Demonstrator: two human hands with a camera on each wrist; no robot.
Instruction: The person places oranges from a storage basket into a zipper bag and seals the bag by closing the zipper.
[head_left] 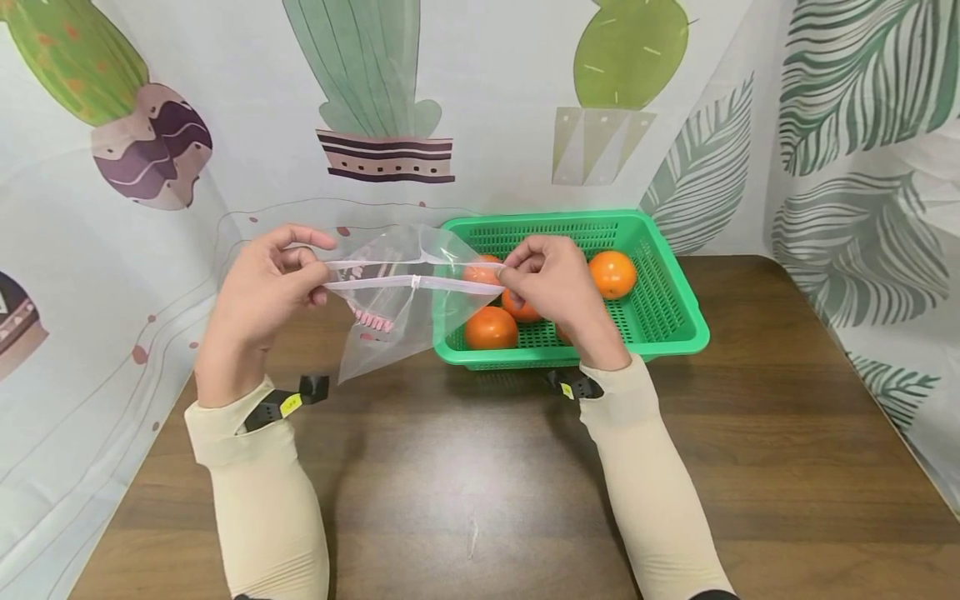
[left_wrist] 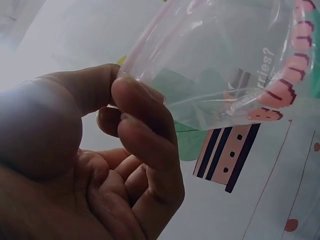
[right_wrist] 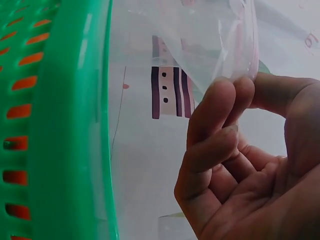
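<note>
A clear zip-top bag (head_left: 397, 321) with pink printing hangs between both hands, its mouth spread apart a little along two pale pink zip strips. My left hand (head_left: 262, 287) pinches one end of the mouth between thumb and forefinger. At the other end my right hand (head_left: 557, 279) pinches the strip the same way, above the green basket (head_left: 678, 337). Through the bag's right part an orange fruit (head_left: 482, 271) shows. Both wrist views show fingertips closed on the bag's edge, and in the left one pink lettering runs along the film.
Several orange fruits, one of them a round fruit (head_left: 612, 275) at the right, lie in the basket. The basket stands at the back of a brown wooden table (head_left: 465, 500). Behind it hangs a white cloth (head_left: 495, 100) printed with cacti and leaves.
</note>
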